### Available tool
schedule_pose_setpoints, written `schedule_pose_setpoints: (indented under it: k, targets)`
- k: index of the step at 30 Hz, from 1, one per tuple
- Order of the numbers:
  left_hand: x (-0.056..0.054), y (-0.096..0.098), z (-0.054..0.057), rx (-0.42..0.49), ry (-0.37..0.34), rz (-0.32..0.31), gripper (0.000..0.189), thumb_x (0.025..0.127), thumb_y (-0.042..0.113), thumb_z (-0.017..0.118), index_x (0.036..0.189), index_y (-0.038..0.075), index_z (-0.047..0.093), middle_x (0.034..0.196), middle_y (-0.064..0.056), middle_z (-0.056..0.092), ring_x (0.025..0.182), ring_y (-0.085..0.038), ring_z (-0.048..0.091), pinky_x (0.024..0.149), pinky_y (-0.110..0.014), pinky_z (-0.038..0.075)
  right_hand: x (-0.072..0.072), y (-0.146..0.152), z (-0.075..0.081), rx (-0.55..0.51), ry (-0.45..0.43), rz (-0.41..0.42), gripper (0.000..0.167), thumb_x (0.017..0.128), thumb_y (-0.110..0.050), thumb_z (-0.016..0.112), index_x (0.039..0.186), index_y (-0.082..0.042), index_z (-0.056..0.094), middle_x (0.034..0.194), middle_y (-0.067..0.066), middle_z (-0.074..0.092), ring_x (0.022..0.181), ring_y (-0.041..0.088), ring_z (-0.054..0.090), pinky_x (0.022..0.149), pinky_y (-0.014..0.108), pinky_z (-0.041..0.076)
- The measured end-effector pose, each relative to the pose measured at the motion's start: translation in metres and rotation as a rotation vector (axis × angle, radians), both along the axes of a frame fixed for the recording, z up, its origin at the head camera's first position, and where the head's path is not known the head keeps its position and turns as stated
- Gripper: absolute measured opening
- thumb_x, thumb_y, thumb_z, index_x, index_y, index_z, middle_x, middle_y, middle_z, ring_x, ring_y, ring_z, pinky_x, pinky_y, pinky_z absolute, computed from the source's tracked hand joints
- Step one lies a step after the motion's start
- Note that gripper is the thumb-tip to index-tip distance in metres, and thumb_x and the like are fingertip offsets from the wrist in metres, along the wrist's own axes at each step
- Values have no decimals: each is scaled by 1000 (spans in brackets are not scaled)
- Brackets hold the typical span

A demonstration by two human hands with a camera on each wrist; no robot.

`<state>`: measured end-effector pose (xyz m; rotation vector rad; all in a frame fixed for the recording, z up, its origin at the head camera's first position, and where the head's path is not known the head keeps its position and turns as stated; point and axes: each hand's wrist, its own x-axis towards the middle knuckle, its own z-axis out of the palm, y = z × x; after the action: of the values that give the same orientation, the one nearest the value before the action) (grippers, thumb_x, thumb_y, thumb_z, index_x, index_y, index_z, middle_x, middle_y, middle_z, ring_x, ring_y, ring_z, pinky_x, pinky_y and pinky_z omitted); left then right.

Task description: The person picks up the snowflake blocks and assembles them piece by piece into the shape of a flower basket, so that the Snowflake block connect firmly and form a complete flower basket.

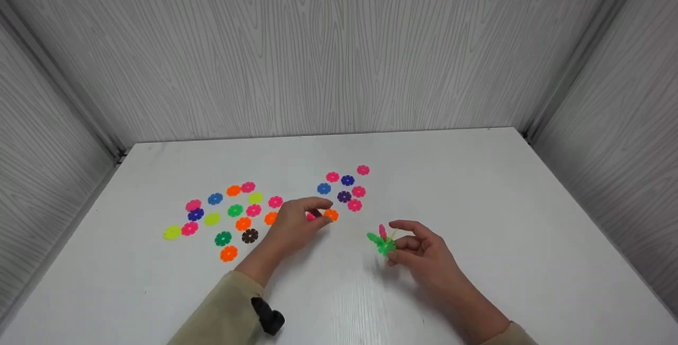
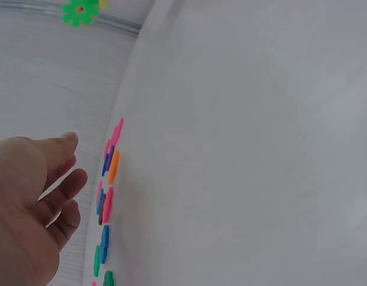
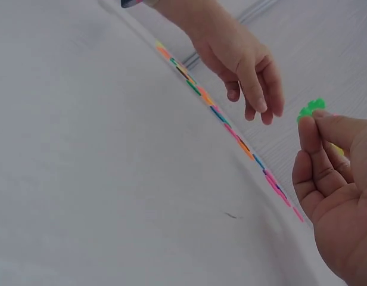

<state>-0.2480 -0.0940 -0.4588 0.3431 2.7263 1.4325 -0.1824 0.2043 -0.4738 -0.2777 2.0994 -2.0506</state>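
Observation:
Between the thumb and fingers of my right hand is a small build of notched plastic discs, pinched by its bright green disc. A pink disc, another green disc and a pale yellow one stick out from it at angles. The right wrist view shows the green disc at the fingertips, above the table. My left hand hovers over the discs with fingers loosely bent and nothing between them. In the head view its fingertips overlap an orange disc and partly hide a pink disc.
Several loose discs lie flat on the white table. A spread group, including a brown disc, lies to the left; a smaller group, with a purple disc, lies beyond my left hand. Grey wood-grain panels stand at the back and sides.

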Motion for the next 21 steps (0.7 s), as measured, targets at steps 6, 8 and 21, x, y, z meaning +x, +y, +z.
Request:
schedule_pose_setpoints:
  k: [6, 8, 21]
  targets:
    - [-17, -1, -10, -132, -22, -61, 38, 100, 16, 76, 137, 17, 73, 118, 0, 71, 109, -21, 62, 100, -38, 56, 2, 0, -3, 3, -3, 4, 58, 94, -2, 77, 148, -4, 54, 103, 21, 73, 88, 31, 73, 92, 39, 61]
    - [-18, 0, -12, -167, -17, -66, 37, 100, 17, 77, 137, 17, 73, 119, -1, 68, 111, -22, 61, 100, -38, 56, 2, 0, -3, 6, -9, 4, 59, 95, -3, 78, 148, -3, 54, 103, 21, 73, 88, 31, 73, 92, 39, 61]
    - [-11, 6, -4, -161, -81, -117, 41, 98, 9, 74, 138, 14, 69, 120, -3, 62, 111, -22, 58, 99, -38, 56, 0, -3, -1, 40, -24, 4, 59, 94, -6, 79, 147, -3, 54, 105, 20, 74, 90, 32, 74, 92, 38, 61]
